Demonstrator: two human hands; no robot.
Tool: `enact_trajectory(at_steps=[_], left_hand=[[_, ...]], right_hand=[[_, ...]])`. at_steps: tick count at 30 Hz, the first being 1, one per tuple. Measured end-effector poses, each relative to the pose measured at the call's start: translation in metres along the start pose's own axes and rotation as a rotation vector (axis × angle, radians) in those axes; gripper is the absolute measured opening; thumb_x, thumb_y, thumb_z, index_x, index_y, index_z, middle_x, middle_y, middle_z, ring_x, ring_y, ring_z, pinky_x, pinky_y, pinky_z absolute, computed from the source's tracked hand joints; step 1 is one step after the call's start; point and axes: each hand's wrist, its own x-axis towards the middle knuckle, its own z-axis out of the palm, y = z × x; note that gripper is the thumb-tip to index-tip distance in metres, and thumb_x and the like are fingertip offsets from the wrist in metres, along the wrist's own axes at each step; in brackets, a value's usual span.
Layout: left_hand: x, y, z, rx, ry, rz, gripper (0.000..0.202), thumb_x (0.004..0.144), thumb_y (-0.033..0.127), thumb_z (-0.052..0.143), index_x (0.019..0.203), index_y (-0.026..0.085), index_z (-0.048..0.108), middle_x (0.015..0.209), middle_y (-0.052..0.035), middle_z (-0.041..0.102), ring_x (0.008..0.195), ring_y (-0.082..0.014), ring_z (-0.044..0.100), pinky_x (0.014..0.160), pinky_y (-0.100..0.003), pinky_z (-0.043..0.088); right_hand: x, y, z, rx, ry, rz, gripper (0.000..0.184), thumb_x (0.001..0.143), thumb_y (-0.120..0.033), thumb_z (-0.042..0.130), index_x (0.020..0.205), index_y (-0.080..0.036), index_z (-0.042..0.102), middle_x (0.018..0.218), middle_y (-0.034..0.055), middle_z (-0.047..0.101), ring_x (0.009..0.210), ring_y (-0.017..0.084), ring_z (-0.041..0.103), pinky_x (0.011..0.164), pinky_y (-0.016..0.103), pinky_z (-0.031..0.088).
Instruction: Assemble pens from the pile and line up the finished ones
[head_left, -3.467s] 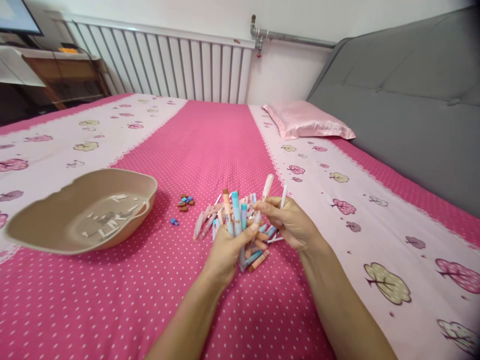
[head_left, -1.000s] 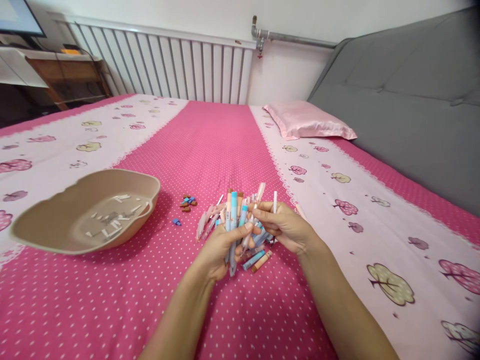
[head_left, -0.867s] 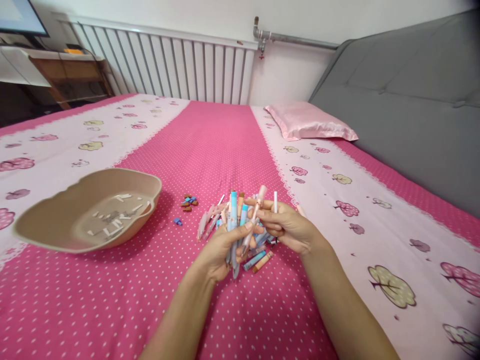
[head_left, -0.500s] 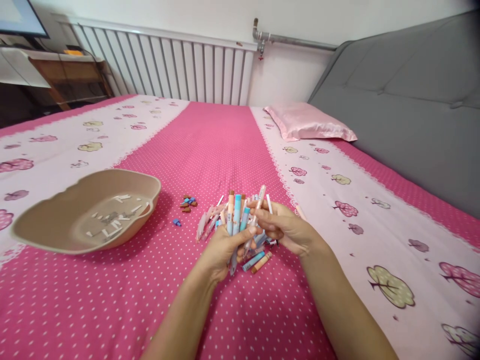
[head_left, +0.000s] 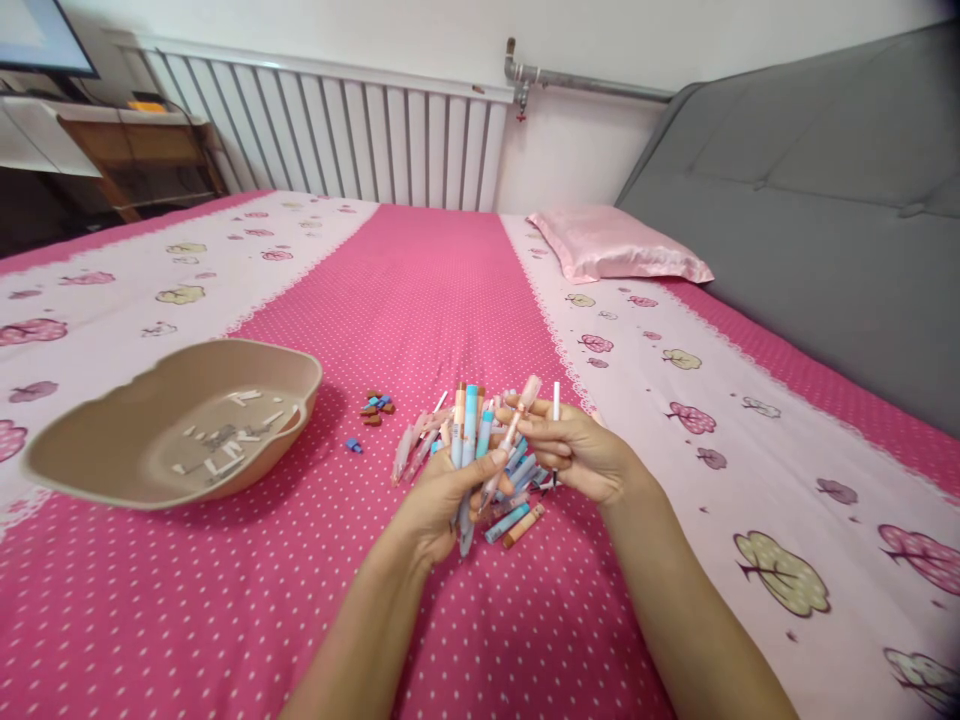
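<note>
The left hand [head_left: 439, 500] is closed around a bundle of pens [head_left: 469, 425]. The fingers wrap the barrels and the thumb presses across the front. The pens stand nearly upright, their blue and peach ends pointing to twelve o'clock above the fist.

Just at three o'clock of it, the right hand [head_left: 581, 455] pinches a pale pink pen [head_left: 517, 415] between thumb and forefinger. That pen leans toward one o'clock, and its lower end runs down against the left thumb. A thin white refill [head_left: 556, 400] stands upright in the same right hand, held further back among the fingers; which fingers hold it cannot be told. The two hands touch at the fingertips.

Under and around them a loose pile of pens [head_left: 516, 522] lies on the pink dotted bedsheet [head_left: 420, 300], spreading from ten o'clock to five o'clock of the left hand.

At ten o'clock of the pile, a little apart, sits a small heap of brown and blue caps [head_left: 375, 404], with a single blue cap [head_left: 351, 445] just at seven o'clock of that heap. Well off at nine o'clock of the hands rests a beige bowl [head_left: 97, 480] holding scattered white pieces [head_left: 221, 452].

Far across the bed at one o'clock lies a pink satin pillow [head_left: 615, 245] against the grey headboard [head_left: 810, 200]. A white radiator [head_left: 337, 130] lines the wall at twelve o'clock, and a wooden desk [head_left: 135, 150] stands at ten o'clock.
</note>
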Motion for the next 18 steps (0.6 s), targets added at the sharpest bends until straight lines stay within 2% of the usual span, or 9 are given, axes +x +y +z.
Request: enact_trajectory(at_steps=[3, 7, 12, 15, 18], left_hand=[[0.001, 0.0001, -0.0004, 0.001, -0.002, 0.019, 0.026, 0.067, 0.031, 0.075, 0.074, 0.011, 0.06, 0.053, -0.0022, 0.064, 0.033, -0.0012, 0.038, 0.033, -0.012, 0.028], [0.001, 0.0017, 0.0012, -0.063, 0.011, 0.004, 0.02, 0.069, 0.026, 0.072, 0.078, 0.012, 0.06, 0.053, -0.0028, 0.065, 0.032, -0.0026, 0.04, 0.032, -0.012, 0.031], [0.0013, 0.002, 0.0, -0.119, 0.015, -0.078, 0.013, 0.071, 0.021, 0.066, 0.074, 0.011, 0.059, 0.053, -0.0052, 0.065, 0.03, -0.003, 0.04, 0.032, -0.013, 0.032], [0.0006, 0.0026, 0.0013, -0.101, 0.043, -0.06, 0.012, 0.072, 0.021, 0.065, 0.074, 0.011, 0.059, 0.053, -0.0049, 0.065, 0.029, -0.0019, 0.038, 0.032, -0.012, 0.031], [-0.0007, 0.0041, 0.0049, -0.08, 0.052, -0.033, 0.012, 0.072, 0.021, 0.065, 0.073, 0.012, 0.058, 0.051, -0.0033, 0.064, 0.03, -0.0017, 0.037, 0.032, -0.012, 0.03]], right_hand=[[-0.0005, -0.0014, 0.0003, 0.043, -0.027, 0.025, 0.02, 0.067, -0.008, 0.07, 0.085, -0.013, 0.063, 0.089, 0.0041, 0.068, 0.039, -0.003, 0.017, 0.033, 0.011, 0.016], [-0.0018, -0.0022, -0.0001, 0.061, -0.059, 0.022, 0.017, 0.068, -0.007, 0.068, 0.082, -0.014, 0.062, 0.072, -0.0018, 0.062, 0.039, -0.002, 0.015, 0.033, 0.011, 0.016], [-0.0047, -0.0033, 0.0009, 0.01, -0.085, 0.002, 0.018, 0.07, -0.01, 0.067, 0.086, -0.014, 0.062, 0.084, 0.0017, 0.063, 0.041, -0.001, 0.016, 0.034, 0.012, 0.016], [-0.0056, -0.0015, 0.0032, -0.055, -0.067, -0.01, 0.02, 0.07, -0.021, 0.072, 0.086, -0.014, 0.062, 0.073, -0.0003, 0.058, 0.043, 0.0, 0.021, 0.035, 0.014, 0.013], [-0.0044, 0.0023, 0.0052, -0.176, -0.007, -0.047, 0.029, 0.07, -0.037, 0.074, 0.08, -0.014, 0.059, 0.051, -0.0079, 0.039, 0.042, 0.002, 0.02, 0.036, 0.016, 0.01]])
